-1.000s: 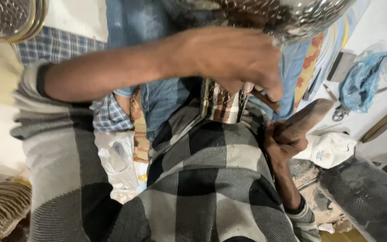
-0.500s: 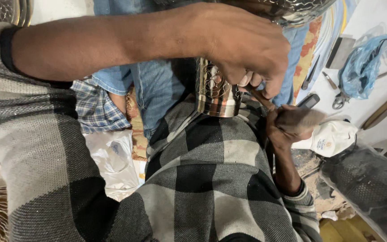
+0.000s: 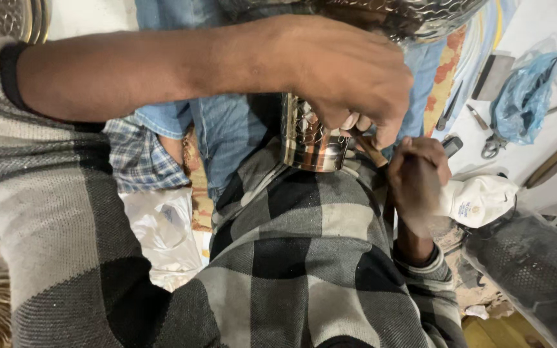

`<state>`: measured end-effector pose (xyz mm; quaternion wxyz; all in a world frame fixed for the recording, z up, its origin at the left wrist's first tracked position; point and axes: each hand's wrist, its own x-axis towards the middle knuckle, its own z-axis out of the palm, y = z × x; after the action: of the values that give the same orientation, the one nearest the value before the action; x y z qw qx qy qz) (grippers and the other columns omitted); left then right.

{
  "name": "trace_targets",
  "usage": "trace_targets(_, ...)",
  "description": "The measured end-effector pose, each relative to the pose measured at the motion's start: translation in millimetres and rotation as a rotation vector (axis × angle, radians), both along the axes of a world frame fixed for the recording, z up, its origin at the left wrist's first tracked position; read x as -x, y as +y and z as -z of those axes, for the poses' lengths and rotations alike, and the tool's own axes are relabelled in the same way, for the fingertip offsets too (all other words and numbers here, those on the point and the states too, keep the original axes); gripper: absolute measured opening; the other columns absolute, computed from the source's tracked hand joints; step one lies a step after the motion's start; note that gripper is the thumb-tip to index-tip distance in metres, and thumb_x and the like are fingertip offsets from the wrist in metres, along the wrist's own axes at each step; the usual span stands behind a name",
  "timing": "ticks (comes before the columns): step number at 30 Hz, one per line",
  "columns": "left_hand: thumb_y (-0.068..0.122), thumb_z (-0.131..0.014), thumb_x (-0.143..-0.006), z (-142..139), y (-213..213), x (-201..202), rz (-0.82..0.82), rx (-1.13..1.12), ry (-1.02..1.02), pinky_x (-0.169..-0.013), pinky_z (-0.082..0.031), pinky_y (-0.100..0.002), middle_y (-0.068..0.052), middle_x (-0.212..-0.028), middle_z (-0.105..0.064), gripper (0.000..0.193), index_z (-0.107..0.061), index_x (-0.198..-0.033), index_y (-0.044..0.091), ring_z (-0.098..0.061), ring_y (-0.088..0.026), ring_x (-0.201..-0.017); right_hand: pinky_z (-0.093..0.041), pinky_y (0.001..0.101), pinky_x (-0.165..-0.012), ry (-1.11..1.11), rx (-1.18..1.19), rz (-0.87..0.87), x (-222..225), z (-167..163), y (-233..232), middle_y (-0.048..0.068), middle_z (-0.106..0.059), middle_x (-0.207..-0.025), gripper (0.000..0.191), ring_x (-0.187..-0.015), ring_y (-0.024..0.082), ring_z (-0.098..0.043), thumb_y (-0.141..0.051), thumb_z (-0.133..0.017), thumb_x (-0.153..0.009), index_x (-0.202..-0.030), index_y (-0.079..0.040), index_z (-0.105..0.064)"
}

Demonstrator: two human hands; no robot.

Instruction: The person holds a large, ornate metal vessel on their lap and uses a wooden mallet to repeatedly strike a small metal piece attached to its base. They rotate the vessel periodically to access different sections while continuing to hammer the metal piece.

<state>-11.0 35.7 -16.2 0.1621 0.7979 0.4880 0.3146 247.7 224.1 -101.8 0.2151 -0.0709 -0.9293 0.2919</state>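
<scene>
I take the hammered metal cup point(image 3: 309, 138) as my landmark. It sits at the middle of the view, resting against my checked grey-and-black shirt point(image 3: 304, 258), its shiny patterned wall facing the camera and its rim turned down towards me.

My left hand point(image 3: 346, 74) comes across from the left and lies over the top of the cup, fingers curled down its right side. That grip is clenched around a thin wooden-handled tool point(image 3: 369, 147), which slants down to the right just beside the cup's lower right edge.

My right hand point(image 3: 417, 180) is just right of the cup, below the tool's end, knuckles up. Its grip is clenched into a fist around something, but I cannot tell what, since the fingers hide it.

Above the cup, at the top edge, hangs a larger hammered metal bowl point(image 3: 414, 16), partly cut off. Behind the cup are blue jeans point(image 3: 227, 129).

Further right of the cup, on the pale surface point(image 3: 536, 26), lie a white cloth glove point(image 3: 478, 200), a crumpled blue plastic bag point(image 3: 517, 103), a pair of scissors point(image 3: 492, 145) and a flat metal blade point(image 3: 494, 74). Left and below the cup lies a clear plastic bag point(image 3: 162, 232).
</scene>
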Motion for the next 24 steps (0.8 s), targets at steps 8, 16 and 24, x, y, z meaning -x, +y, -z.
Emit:
trace_targets(8, -0.002, -0.077, -0.057, 17, -2, -2, -0.054, -0.058, -0.1, -0.054, -0.046, -0.048, -0.007, -0.063, -0.063, 0.038, -0.081, -0.091, 0.016, -0.066, -0.031, -0.066, -0.05, 0.0326, -0.075, -0.016, 0.056, -0.037, 1, 4, 0, 0.014, -0.064, -0.089, 0.024, -0.079, 0.025, -0.064, 0.003, -0.079, -0.093, -0.102, 0.002, -0.058)
trace_targets(16, 0.003, -0.079, -0.067, 11, -29, 0, -0.159, -0.264, -0.113, -0.078, -0.05, -0.041, -0.003, -0.082, -0.062, 0.037, -0.075, -0.102, 0.016, -0.063, -0.025, -0.087, -0.052, 0.0269, -0.076, -0.124, 0.535, 0.025, -10, 1, 3, 0.007, -0.064, -0.1, 0.016, -0.087, 0.015, -0.065, 0.001, -0.073, -0.104, -0.109, 0.0, -0.057)
trace_targets(24, 0.001, -0.074, -0.073, 20, -41, -16, -0.377, -0.067, 0.047, -0.059, -0.052, -0.037, -0.002, -0.066, -0.058, 0.035, -0.073, -0.104, 0.017, -0.061, -0.022, -0.065, -0.051, 0.0331, -0.074, 0.024, 0.227, -0.26, -4, 10, 28, 0.008, -0.065, -0.091, 0.019, -0.076, 0.023, -0.063, 0.012, -0.071, -0.098, -0.097, -0.004, -0.061)
